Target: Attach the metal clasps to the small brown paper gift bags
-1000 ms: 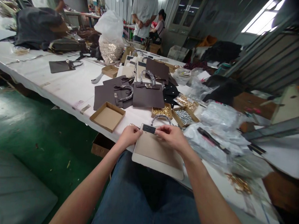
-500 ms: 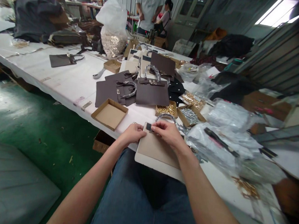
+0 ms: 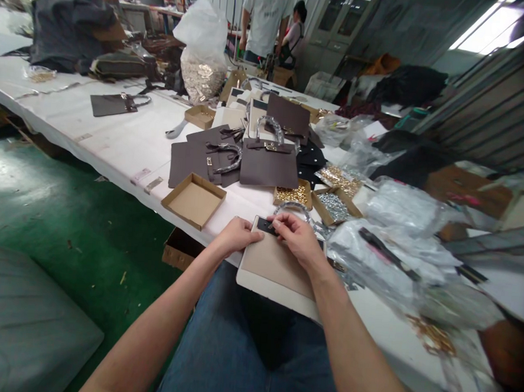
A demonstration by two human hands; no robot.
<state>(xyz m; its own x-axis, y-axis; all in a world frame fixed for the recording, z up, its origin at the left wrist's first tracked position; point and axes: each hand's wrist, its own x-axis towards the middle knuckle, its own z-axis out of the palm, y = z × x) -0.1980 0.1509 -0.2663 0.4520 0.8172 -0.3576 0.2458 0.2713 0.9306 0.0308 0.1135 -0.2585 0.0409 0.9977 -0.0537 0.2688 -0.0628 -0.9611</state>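
A flat beige bag panel point(image 3: 272, 266) with a wrapped curved handle point(image 3: 291, 206) lies at the near edge of the white table point(image 3: 114, 139), partly over my lap. My left hand point(image 3: 238, 235) grips the panel's top left corner, fingers curled. My right hand point(image 3: 298, 238) pinches at a small dark patch point(image 3: 264, 224) on the panel's top edge. Just beyond stand small cardboard trays of gold hardware point(image 3: 292, 194) and silver hardware point(image 3: 332, 205).
An empty cardboard tray point(image 3: 193, 199) sits left of my hands. Brown bag panels point(image 3: 264, 163) with handles pile behind it. Clear plastic bags point(image 3: 392, 239) crowd the right. A white sack of metal parts point(image 3: 202, 53) stands far back. Two people point(image 3: 266, 19) stand at the far end.
My view has dropped slightly. My right hand's fingers have slid along the dark patch on the panel's top edge; my left hand stays on the corner.
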